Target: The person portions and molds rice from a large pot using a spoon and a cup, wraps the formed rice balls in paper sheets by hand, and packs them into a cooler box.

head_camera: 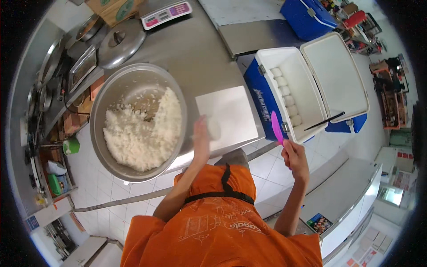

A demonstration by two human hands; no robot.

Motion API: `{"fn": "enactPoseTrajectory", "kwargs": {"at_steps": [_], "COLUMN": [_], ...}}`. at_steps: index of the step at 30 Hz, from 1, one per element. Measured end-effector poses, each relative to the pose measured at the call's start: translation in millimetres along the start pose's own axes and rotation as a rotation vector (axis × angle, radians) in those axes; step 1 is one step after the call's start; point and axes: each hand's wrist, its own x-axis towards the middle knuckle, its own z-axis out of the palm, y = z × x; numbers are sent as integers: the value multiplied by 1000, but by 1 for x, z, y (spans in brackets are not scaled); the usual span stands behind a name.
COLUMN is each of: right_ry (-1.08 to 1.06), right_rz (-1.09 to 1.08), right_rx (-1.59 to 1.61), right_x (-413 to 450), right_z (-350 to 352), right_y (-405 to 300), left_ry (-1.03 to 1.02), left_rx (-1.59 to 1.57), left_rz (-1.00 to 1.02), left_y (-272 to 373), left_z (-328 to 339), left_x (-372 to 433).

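In my right hand point(295, 158) is the handle of a pink plastic rice paddle point(275, 122), its blade raised beside the front of a cooler. My left hand point(200, 138), blurred, lies against a whitish rounded cup-like thing point(214, 127), also blurred, and seems to hold it. That thing is over a white paper sheet point(230, 108) at the counter's near edge. Left of it stands a large metal pot point(98, 133) holding cooked white rice point(141, 142). The open blue-and-white cooler point(308, 83) contains a row of several white rounded bundles point(284, 90).
A steel counter point(186, 50) carries a digital scale point(166, 15) and a domed pot lid point(122, 43). Black tongs or a similar slim tool point(325, 120) rest across the cooler's rim. Another blue cooler point(307, 20) is farther back. A white chest freezer point(340, 190) stands right.
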Motion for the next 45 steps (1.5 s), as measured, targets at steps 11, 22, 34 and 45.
{"fn": "enactPoseTrajectory", "kwargs": {"at_steps": [11, 22, 34, 45], "right_ry": [229, -36, -466, -641], "right_rz": [-4, -955, -1269, -1228], "right_rx": [60, -680, -1080, -1224], "right_x": [0, 82, 237, 192], "right_z": [-25, 266, 573, 567], "right_y": [46, -87, -117, -111], "left_ry": [-55, 951, 1107, 972], "left_rx": [730, 500, 420, 385], "left_rz": [534, 553, 452, 448], "left_y": [-13, 27, 31, 39], "left_z": [35, -285, -337, -344], "left_x": [32, -77, -85, -82]}}
